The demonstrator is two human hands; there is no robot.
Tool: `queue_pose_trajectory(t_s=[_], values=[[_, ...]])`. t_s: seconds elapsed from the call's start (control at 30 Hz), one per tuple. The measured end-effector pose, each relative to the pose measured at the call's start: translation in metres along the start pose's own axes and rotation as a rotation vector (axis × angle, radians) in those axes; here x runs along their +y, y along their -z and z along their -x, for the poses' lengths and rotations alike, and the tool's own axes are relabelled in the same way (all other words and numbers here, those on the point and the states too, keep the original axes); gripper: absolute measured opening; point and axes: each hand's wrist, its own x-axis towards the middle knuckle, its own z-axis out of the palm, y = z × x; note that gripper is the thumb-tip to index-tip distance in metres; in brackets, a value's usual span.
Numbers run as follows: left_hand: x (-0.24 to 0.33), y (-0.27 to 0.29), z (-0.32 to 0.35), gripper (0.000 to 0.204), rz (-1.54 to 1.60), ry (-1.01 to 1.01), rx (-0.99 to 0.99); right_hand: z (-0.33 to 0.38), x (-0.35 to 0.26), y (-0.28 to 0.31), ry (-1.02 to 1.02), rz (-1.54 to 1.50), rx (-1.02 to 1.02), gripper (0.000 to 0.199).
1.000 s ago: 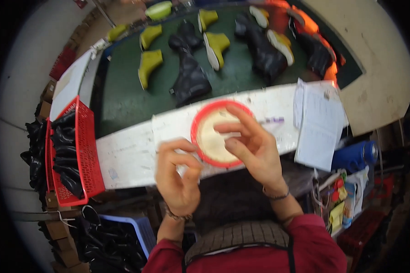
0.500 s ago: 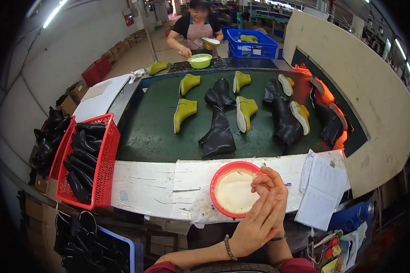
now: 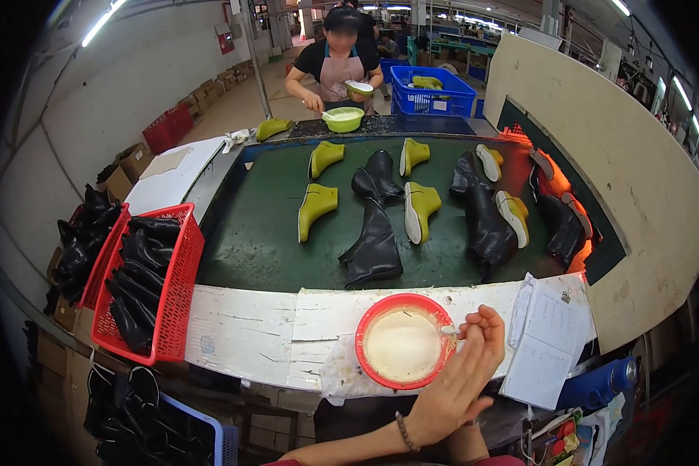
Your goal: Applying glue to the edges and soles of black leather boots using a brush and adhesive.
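Since half a second ago the view has lifted a little and the hand (image 3: 462, 377) at the red bowl (image 3: 403, 340) has shifted, its fingers now curled at the bowl's right rim around a small pale tool (image 3: 450, 330) whose tip sits just over the rim. Which of the two hands this is cannot be told with certainty, as two forearms cross at the lower edge; it appears to be the right, its fingers closed together on the tool, with a bead bracelet (image 3: 405, 432) at the wrist. The other hand is hidden and its state cannot be told. The bowl, filled with a creamy white paste, rests on a scrap of stained cloth (image 3: 342, 373) on the white worktop (image 3: 241, 330), near the front edge. Just to the right lies a sheet of paper (image 3: 547, 342). Beyond the worktop, a dark green belt (image 3: 256, 225) carries black boots (image 3: 374, 248) and yellow-green boots (image 3: 316, 210), lying well apart from the bowl. A red basket (image 3: 175, 287) of black boot pieces stands at the left end of the worktop. At the far end of the belt another person (image 3: 335, 66) in an apron works over a green bowl (image 3: 343, 119), a blue crate (image 3: 431, 93) beside them.
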Motion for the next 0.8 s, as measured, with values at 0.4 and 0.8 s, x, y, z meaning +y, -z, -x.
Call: queue_pose_trajectory(t_s=[0.4, 0.8], values=[[0.011, 0.002, 0.035, 0.082, 0.242, 0.012, -0.172, -0.024, -0.015, 0.021, 0.403, 0.351, 0.052, 0.058], [-0.007, 0.012, -0.009, 0.085, 0.207, -0.003, 0.004, -0.002, -0.015, 0.006, 0.425, 0.316, -0.003, 0.053]])
